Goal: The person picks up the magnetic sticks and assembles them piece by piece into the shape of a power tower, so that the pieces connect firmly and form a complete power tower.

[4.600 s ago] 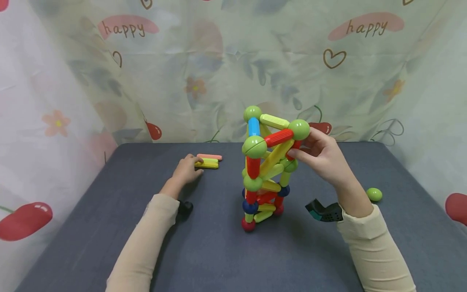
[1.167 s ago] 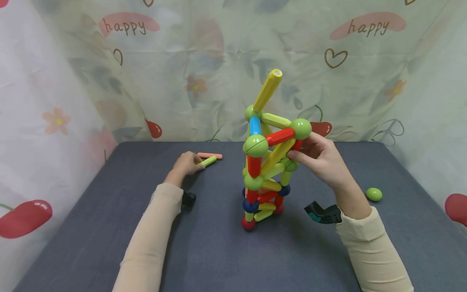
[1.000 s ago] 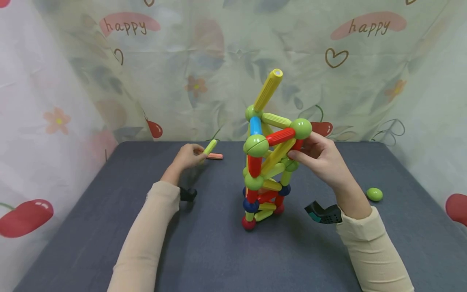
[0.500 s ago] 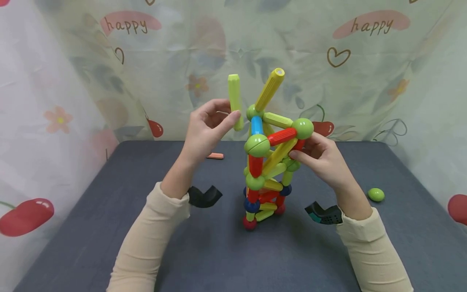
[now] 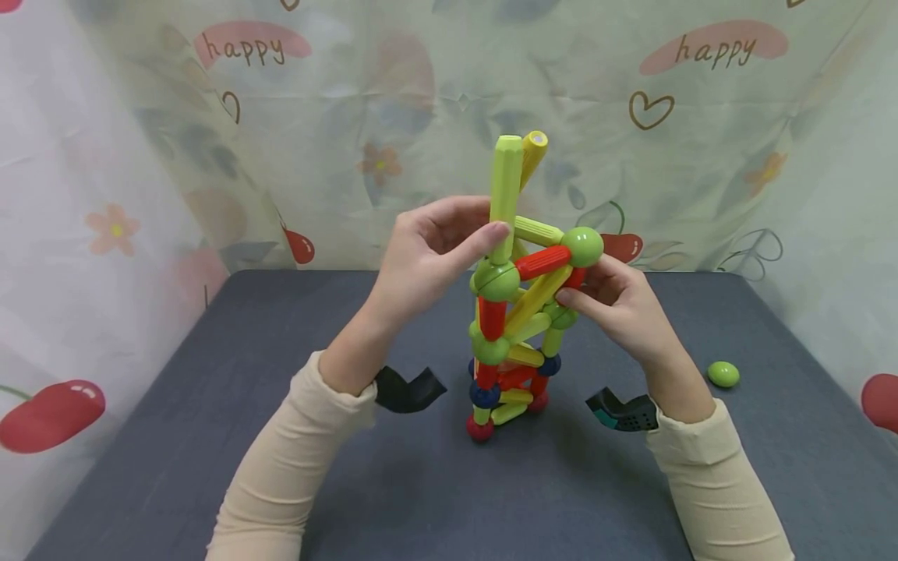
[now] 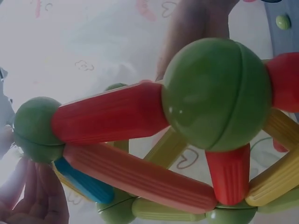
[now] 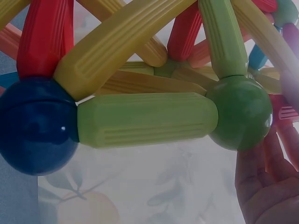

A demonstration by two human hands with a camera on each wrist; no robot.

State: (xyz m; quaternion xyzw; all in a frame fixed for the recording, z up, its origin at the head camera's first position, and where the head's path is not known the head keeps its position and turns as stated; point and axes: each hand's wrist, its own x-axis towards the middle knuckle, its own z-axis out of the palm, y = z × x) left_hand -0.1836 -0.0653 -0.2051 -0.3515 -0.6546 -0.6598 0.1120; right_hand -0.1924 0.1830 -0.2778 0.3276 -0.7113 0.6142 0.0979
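A tower of coloured magnetic rods and balls stands on the table, topped by green balls, the front-left one point(image 5: 496, 279) nearest. My left hand point(image 5: 435, 249) pinches a light green magnetic rod point(image 5: 505, 195) between thumb and fingers. It stands upright, its lower end at that front-left ball; whether they touch is hard to tell. Behind it a yellow rod point(image 5: 535, 156) slants up, free at its top. At the tower's right side my right hand point(image 5: 624, 308) pinches a red rod point(image 5: 577, 278) under the right top ball point(image 5: 582, 247). In the right wrist view, fingers point(image 7: 271, 182) lie by a green ball point(image 7: 240, 113).
A loose green ball point(image 5: 723, 374) lies on the dark table point(image 5: 421, 499) to the right. A printed curtain point(image 5: 337, 140) hangs behind the table. Each wrist wears a black camera mount, the left one point(image 5: 409, 389) close to the tower.
A yellow rod has gone from the table onto the back-left top ball. My left hand has picked up the light green rod and brought it right to the front-left ball. My right hand keeps its grip.
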